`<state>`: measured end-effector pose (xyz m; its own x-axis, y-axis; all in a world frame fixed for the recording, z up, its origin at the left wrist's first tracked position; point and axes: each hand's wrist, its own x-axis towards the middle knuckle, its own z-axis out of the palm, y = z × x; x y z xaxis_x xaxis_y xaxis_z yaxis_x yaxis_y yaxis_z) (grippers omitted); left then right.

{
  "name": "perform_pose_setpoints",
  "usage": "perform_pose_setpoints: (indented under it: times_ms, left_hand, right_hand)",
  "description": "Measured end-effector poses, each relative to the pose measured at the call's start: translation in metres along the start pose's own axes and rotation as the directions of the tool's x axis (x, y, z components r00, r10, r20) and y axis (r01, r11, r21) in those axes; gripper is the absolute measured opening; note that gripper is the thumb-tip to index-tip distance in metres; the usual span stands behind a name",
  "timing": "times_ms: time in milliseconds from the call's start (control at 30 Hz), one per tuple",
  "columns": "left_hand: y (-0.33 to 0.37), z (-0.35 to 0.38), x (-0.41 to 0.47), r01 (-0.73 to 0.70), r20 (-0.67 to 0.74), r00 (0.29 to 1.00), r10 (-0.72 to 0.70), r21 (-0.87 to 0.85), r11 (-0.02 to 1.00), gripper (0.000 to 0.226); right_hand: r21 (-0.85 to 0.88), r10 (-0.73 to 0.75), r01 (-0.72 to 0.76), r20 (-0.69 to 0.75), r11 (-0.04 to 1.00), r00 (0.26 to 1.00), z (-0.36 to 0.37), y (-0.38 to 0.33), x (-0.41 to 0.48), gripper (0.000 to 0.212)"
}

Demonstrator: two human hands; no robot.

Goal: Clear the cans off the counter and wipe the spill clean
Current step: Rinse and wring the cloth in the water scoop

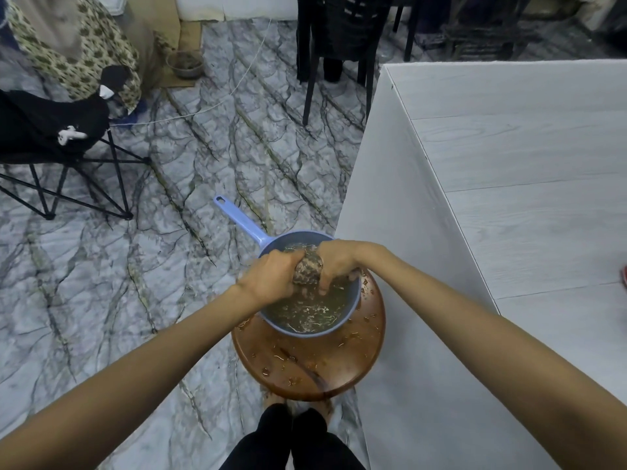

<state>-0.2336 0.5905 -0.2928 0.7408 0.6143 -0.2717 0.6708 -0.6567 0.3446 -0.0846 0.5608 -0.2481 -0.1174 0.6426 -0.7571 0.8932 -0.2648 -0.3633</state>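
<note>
Left hand [271, 279] and right hand [337, 262] both clamped on the wet cloth [307, 271] over the blue dipper [305, 334], centre frame. Cloth runs hand to hand; worktop [526, 198] is off right, closer to my right hand.

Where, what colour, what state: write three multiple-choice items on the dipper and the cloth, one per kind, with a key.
1. Where does the dipper stand? A. in a sink B. on the round brown stool C. on a shelf
2. What colour is the dipper's handle? A. red B. green C. blue
3. How is the cloth held? A. hung on a hook B. bunched, gripped by both hands C. folded in a drawer
Key: 1 B, its base rests on the wet stool top. 2 C, handle and bowl are light blue. 3 B, the left hand and right hand grip it over the dipper.
</note>
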Motion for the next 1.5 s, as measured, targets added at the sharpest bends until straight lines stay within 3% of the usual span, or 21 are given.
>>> perform_pose_setpoints:
  times_ms: [100, 200, 333, 400, 433, 567, 733, 800, 1033, 1100, 1167, 1267, 1367, 1433, 1500]
  left_hand:
    - [0.005, 0.005, 0.001, 0.097, 0.094, 0.992, -0.080, -0.193, 0.976, 0.073]
    - [0.004, 0.009, -0.001, 0.191, 0.203, 0.972, -0.117, -0.397, 0.898, 0.070]
    - [0.003, 0.008, -0.004, 0.349, 0.369, 0.919, -0.141, -0.592, 0.727, 0.055]
    - [0.005, 0.002, -0.005, 0.469, 0.503, 0.852, -0.145, -0.610, 0.639, 0.035]
    - [0.007, -0.001, -0.005, 0.528, 0.562, 0.814, -0.147, -0.610, 0.591, 0.037]
    - [0.008, -0.004, -0.008, 0.674, 0.684, 0.724, -0.089, -0.673, 0.303, 0.030]
    - [0.009, 0.001, -0.019, 0.707, 0.705, 0.708, 0.049, -0.707, -0.033, 0.045]
    - [0.009, 0.002, -0.022, 0.702, 0.693, 0.712, 0.115, -0.694, -0.160, 0.042]
    - [0.014, 0.011, -0.032, 0.629, 0.550, 0.776, 0.309, -0.637, -0.446, 0.037]
    - [0.021, 0.010, -0.032, 0.617, 0.573, 0.784, 0.239, -0.676, -0.404, 0.033]
    - [0.023, 0.001, -0.029, 0.616, 0.601, 0.786, 0.144, -0.745, -0.255, 0.026]
    - [0.018, -0.018, -0.021, 0.560, 0.582, 0.812, 0.033, -0.795, 0.234, 0.009]
    - [0.007, -0.023, -0.009, 0.446, 0.512, 0.853, -0.103, -0.612, 0.653, 0.035]
    - [0.005, -0.017, -0.005, 0.388, 0.418, 0.888, -0.195, -0.449, 0.805, 0.048]
    - [0.006, -0.008, -0.005, 0.351, 0.309, 0.915, -0.260, -0.291, 0.890, 0.060]
  right_hand:
    - [-0.212, -0.027, 0.002, -0.113, 0.977, 0.993, 0.003, -0.007, -0.002, 0.026]
    - [-0.346, -0.083, 0.018, -0.176, 0.938, 0.981, 0.009, -0.009, 0.000, 0.025]
    - [-0.458, -0.166, 0.057, -0.202, 0.887, 0.965, 0.012, -0.011, 0.005, 0.028]
    - [-0.511, -0.222, 0.071, -0.239, 0.857, 0.945, 0.012, -0.011, 0.007, 0.021]
    - [-0.539, -0.251, 0.076, -0.258, 0.839, 0.933, 0.011, -0.012, 0.007, 0.021]
    - [-0.627, -0.342, 0.096, -0.285, 0.773, 0.895, 0.010, -0.015, 0.008, 0.023]
    - [-0.667, -0.397, 0.120, -0.281, 0.736, 0.874, 0.012, -0.021, 0.007, 0.024]
    - [-0.681, -0.406, 0.113, -0.287, 0.724, 0.868, 0.012, -0.024, 0.007, 0.026]
    - [-0.702, -0.456, 0.107, -0.332, 0.704, 0.826, 0.018, -0.025, 0.008, 0.026]
    - [-0.694, -0.450, 0.104, -0.338, 0.712, 0.826, 0.018, -0.021, 0.006, 0.026]
    - [-0.660, -0.426, 0.089, -0.370, 0.746, 0.826, 0.014, -0.015, 0.004, 0.026]
    - [-0.565, -0.396, 0.128, -0.382, 0.815, 0.835, 0.010, -0.007, 0.000, 0.026]
    - [-0.501, -0.354, 0.128, -0.387, 0.856, 0.851, 0.010, -0.004, -0.002, 0.036]
    - [-0.480, -0.310, 0.103, -0.374, 0.871, 0.874, 0.012, -0.003, -0.002, 0.050]
    - [-0.399, -0.221, 0.078, -0.327, 0.914, 0.919, 0.015, -0.001, -0.003, 0.068]
